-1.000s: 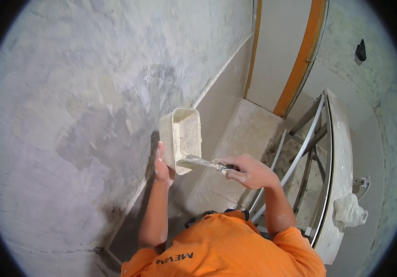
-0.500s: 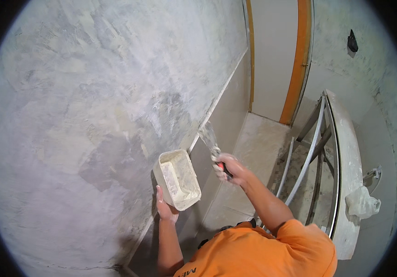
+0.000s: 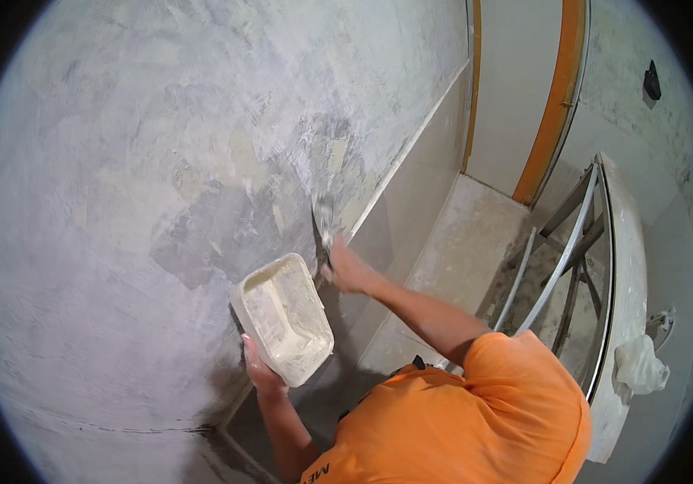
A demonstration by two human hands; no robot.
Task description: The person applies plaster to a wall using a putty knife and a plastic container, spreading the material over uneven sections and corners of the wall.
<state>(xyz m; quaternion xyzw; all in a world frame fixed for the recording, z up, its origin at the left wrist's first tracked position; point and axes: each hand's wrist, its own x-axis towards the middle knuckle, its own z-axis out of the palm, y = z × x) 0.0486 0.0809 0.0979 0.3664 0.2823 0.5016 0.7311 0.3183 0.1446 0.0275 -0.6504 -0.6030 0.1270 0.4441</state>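
Note:
My left hand (image 3: 262, 369) grips a white rectangular tub (image 3: 298, 319) from its lower left side, with pale paste smeared inside. In my right hand (image 3: 346, 266) is a putty knife (image 3: 322, 214), whose blurred blade is at the patchy plastered wall (image 3: 201, 137), above and right of the tub; whether it touches the wall is hard to tell. Some white residue shows on the fingers of my left hand.
A metal-framed scaffold platform (image 3: 620, 210) stands along the right, with a crumpled white bag (image 3: 640, 363) on it. A pale door panel (image 3: 511, 89) with orange edging is at the back. A small black object (image 3: 651, 81) is on the far-right wall. Light tiles (image 3: 411, 185) line the lower wall.
The putty knife left the tub and moved to the wall, swinging leftward with my right hand. The tub has moved down and turned, still in my left hand.

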